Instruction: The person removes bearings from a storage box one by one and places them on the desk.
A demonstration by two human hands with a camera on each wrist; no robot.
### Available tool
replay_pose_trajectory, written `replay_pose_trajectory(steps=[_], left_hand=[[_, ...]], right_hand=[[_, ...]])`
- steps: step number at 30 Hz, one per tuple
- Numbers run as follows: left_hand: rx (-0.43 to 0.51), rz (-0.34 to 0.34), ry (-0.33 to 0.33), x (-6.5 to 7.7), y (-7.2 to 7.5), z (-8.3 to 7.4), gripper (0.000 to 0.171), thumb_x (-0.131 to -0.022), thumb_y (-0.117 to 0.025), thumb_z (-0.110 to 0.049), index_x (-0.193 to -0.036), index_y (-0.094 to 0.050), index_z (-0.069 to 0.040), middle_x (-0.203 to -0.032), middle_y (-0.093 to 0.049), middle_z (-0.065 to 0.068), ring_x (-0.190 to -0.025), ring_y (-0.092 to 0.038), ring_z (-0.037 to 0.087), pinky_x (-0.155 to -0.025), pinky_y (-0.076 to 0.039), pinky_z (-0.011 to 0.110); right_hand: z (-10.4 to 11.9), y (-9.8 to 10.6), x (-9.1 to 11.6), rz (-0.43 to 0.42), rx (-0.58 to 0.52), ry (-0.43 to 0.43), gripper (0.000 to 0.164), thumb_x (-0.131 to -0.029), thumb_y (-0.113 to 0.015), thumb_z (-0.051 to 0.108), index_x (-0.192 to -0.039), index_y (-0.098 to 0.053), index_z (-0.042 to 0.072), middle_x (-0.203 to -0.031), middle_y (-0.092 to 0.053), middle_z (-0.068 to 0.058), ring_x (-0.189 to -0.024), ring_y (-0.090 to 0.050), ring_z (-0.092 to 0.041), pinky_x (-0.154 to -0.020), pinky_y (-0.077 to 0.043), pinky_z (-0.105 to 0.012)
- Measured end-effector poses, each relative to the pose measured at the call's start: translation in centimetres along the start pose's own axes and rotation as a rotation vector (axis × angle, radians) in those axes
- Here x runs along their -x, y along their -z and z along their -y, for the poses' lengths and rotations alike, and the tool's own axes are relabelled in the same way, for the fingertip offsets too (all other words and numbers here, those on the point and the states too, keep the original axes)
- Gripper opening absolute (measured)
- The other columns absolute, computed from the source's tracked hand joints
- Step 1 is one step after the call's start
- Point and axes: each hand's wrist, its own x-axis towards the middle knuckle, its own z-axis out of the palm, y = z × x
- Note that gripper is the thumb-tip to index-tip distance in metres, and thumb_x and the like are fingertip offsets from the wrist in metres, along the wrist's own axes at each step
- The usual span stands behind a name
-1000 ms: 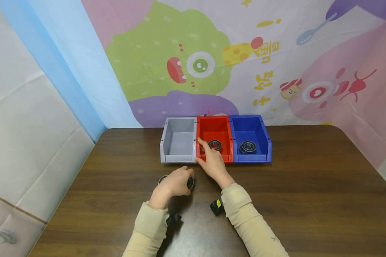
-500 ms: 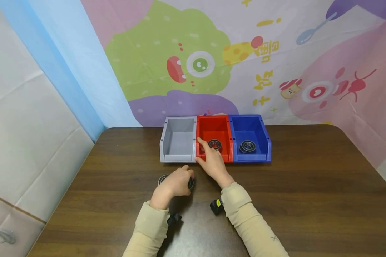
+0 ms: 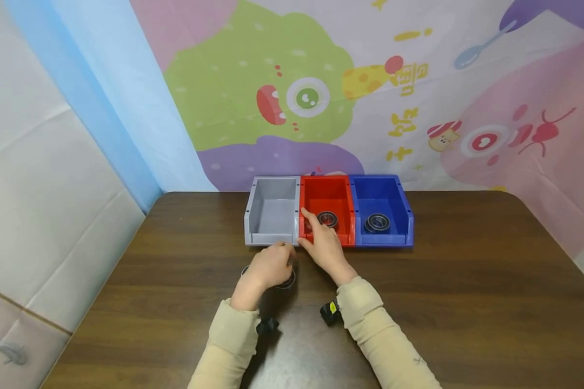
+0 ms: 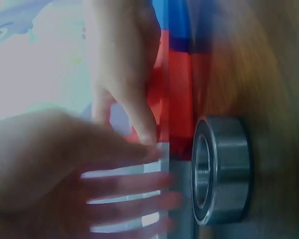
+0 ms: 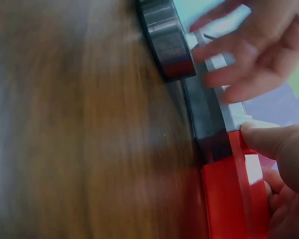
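Plainly, bearing [image 4: 230, 170] flat on table [image 3: 467, 302], axis upright.

Left hand [image 4: 50, 162] — fingers [image 4: 132, 185] blurry

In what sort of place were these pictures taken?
Probably a small indoor tabletop workspace, set up for sorting parts: a wood-look table bears joined coloured bins and metal bearings, and a cartoon-print sheet hangs behind.
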Motion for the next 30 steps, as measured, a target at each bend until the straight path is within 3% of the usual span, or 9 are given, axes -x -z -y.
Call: replay_pose_trajectory(steps=[4, 7, 10, 16, 18, 23, 30], left_hand=[[-0.029, -0.24, 0.071, -1.2, 0.1, 0.6, 0.017, -0.077, -0.062, -0.006, -0.094, -0.062, -0.005, -0.089, -0.059, 0.01, -0.078, -0.06, 0.028, -0.064, -0.049, 0.041], [-0.041, -0.284, 0.085, -2.3, 0.1, 1.1, 0.027, -0.078, -0.066, -0.014, -0.102, -0.062, -0.005, -0.097, -0.061, 0.011, -0.086, -0.06, 0.03, -0.07, -0.049, 0.043], [-0.003, -0.215, 0.073, -3.2, -0.2, 1.7, 0.035, -0.08, -0.067, -0.022, -0.11, -0.062, -0.004, -0.105, -0.062, 0.012, -0.092, -0.06, 0.031, -0.078, -0.048, 0.045], [0.076, -0.057, 0.028, -4.4, -1.1, 3.1, 0.03, -0.083, -0.065, -0.028, -0.103, -0.067, -0.006, -0.083, -0.067, 0.009, -0.078, -0.06, 0.026, -0.074, -0.045, 0.042], [0.105, -0.043, 0.02, -4.6, -1.2, 3.4, 0.027, -0.083, -0.064, -0.026, -0.102, -0.068, -0.007, -0.084, -0.067, 0.009, -0.079, -0.06, 0.027, -0.074, -0.045, 0.041], [0.204, 0.005, 0.036, -5.0, -0.8, 3.7, 0.031, -0.084, -0.063, -0.022, -0.109, -0.066, -0.003, -0.106, -0.066, 0.014, -0.1, -0.06, 0.031, -0.087, -0.045, 0.041], [0.243, 0.047, 0.066, -5.2, -0.4, 3.5, 0.036, -0.085, -0.062, -0.022, -0.115, -0.063, -0.003, -0.114, -0.063, 0.014, -0.109, -0.056, 0.029, -0.093, -0.042, 0.041]], right_hand=[[0.2, 0.0, -0.1, 0.01, 0.022, 0.016, 0.071, -0.08, -0.07, 0.024, -0.141, -0.033, 0.02, -0.114, -0.062, -0.012, -0.092, -0.06, -0.032, -0.087, -0.042, -0.046], [0.2, 0.1, -0.1, 0.01, 0.018, 0.023, 0.071, -0.08, -0.07, 0.023, -0.14, -0.033, 0.019, -0.114, -0.063, -0.013, -0.092, -0.06, -0.032, -0.087, -0.043, -0.046], [0.1, 0.1, -0.1, 0.013, 0.014, 0.026, 0.071, -0.08, -0.07, 0.021, -0.14, -0.033, 0.018, -0.114, -0.063, -0.012, -0.092, -0.06, -0.032, -0.086, -0.043, -0.046], [0.1, 0.1, 0.0, 0.041, 0.011, 0.035, 0.069, -0.082, -0.067, 0.018, -0.141, -0.032, 0.018, -0.111, -0.064, -0.013, -0.093, -0.06, -0.032, -0.085, -0.045, -0.047], [0.2, 0.3, 0.0, 0.046, 0.007, 0.042, 0.067, -0.083, -0.066, 0.017, -0.141, -0.032, 0.017, -0.11, -0.064, -0.014, -0.092, -0.061, -0.032, -0.083, -0.046, -0.046], [0.3, 1.0, -0.3, 0.091, -0.042, 0.02, 0.06, -0.088, -0.059, 0.014, -0.141, -0.033, 0.015, -0.119, -0.06, -0.014, -0.09, -0.062, -0.03, -0.083, -0.048, -0.042], [-0.3, 2.5, -1.4, 0.053, -0.014, -0.02, 0.046, -0.091, -0.052, 0.014, -0.135, -0.043, 0.013, -0.128, -0.053, -0.015, -0.113, -0.052, -0.033, -0.095, -0.039, -0.048]])
